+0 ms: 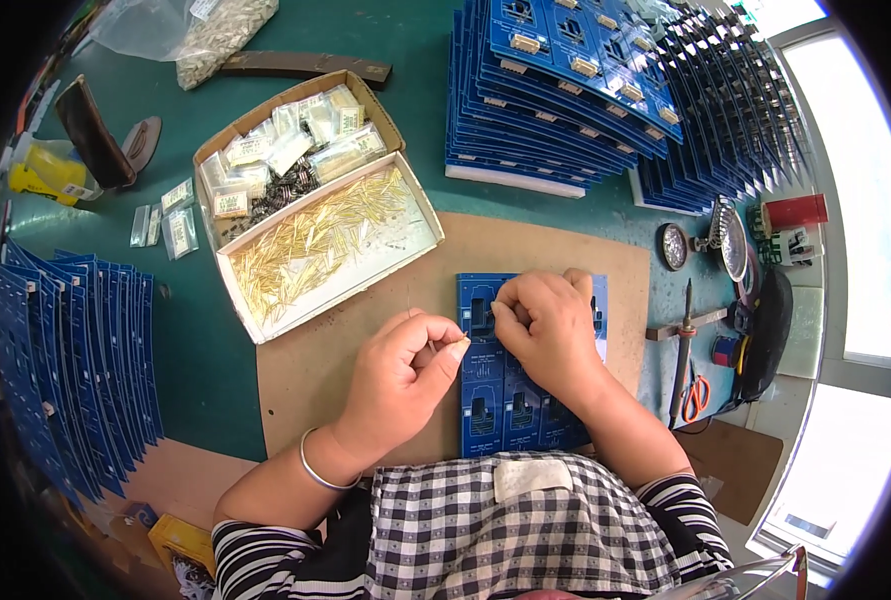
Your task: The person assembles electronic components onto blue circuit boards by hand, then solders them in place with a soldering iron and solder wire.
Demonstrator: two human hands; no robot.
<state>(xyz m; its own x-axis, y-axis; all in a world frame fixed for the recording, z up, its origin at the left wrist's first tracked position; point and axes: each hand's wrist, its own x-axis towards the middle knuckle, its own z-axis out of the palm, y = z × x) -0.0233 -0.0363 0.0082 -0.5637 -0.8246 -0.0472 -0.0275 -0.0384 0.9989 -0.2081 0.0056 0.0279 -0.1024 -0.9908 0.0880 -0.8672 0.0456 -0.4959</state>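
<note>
A blue circuit board panel (pixel 482 385) with repeated dark sockets lies in front of me on a brown board. My right hand (pixel 550 325) is over its upper part, thumb and forefinger pinched close above a socket; whatever they grip is too small to tell. Just left of the panel, my left hand (pixel 402 375) is closed, thumb against forefinger at the panel's edge, with a tiny thing at the tips that I cannot make out. Beyond it sits a cardboard box (pixel 430 240) holding loose thin gold-coloured pins (pixel 310 245) in its near part, small bags and dark components in the far part.
Stacked blue boards (pixel 545 130) stand at the back right, more boards (pixel 75 360) at the left. On the right lie a soldering iron (pixel 682 350), orange-handled cutters (pixel 697 395) and a round metal tin (pixel 673 245). Small bags (pixel 178 230) lie left of the box.
</note>
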